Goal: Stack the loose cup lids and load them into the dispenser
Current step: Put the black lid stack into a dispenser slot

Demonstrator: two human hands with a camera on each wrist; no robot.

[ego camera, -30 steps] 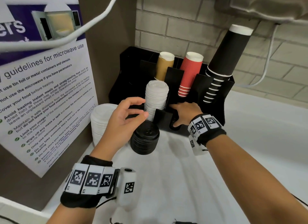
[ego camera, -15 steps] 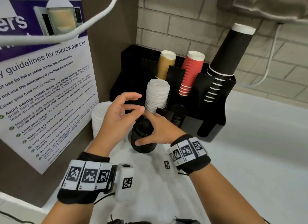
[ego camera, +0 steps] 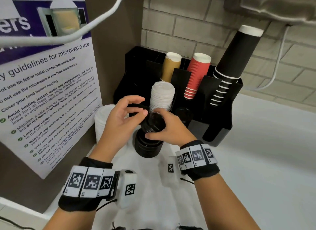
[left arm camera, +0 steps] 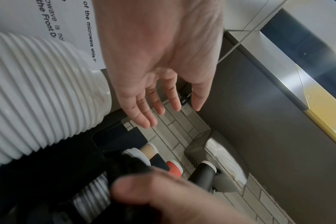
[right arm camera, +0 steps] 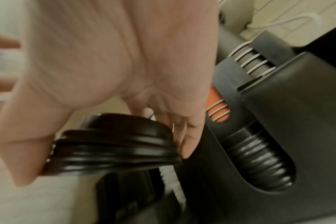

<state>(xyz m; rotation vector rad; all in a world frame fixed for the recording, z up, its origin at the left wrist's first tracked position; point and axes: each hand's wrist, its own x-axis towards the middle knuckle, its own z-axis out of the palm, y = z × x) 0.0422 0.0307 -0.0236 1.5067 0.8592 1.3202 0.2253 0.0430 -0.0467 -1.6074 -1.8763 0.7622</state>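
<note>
The right hand (ego camera: pixel 168 128), which a second ago reached into the black dispenser (ego camera: pixel 220 113) and half a second ago settled on the black lid stack (ego camera: pixel 148 146), now grips a short batch of black lids (ego camera: pixel 154 123) by the rim, thumb on the near side and fingers curled round the far side, and has lifted it tilted just above the rest of the stack, which still stands on the white counter (ego camera: pixel 256 161) below the hand. The right wrist view shows the batch (right arm camera: pixel 113 145) as a few nested lids pinched between thumb and fingers (right arm camera: pixel 186 136). The left hand (ego camera: pixel 123 120) holds nothing; its fingers hang loosely spread just left of the lifted batch, as they did earlier, and the left wrist view confirms an empty palm (left arm camera: pixel 159 60). A tall white lid stack (ego camera: pixel 161 97) already sits in the dispenser just beyond both hands, and another white stack (ego camera: pixel 100 120) stands left of the left hand. The lift suggests the black lids are being loaded in portions, probably into the slot (ego camera: pixel 183 112) beyond the right hand where some black lids already lie.
</note>
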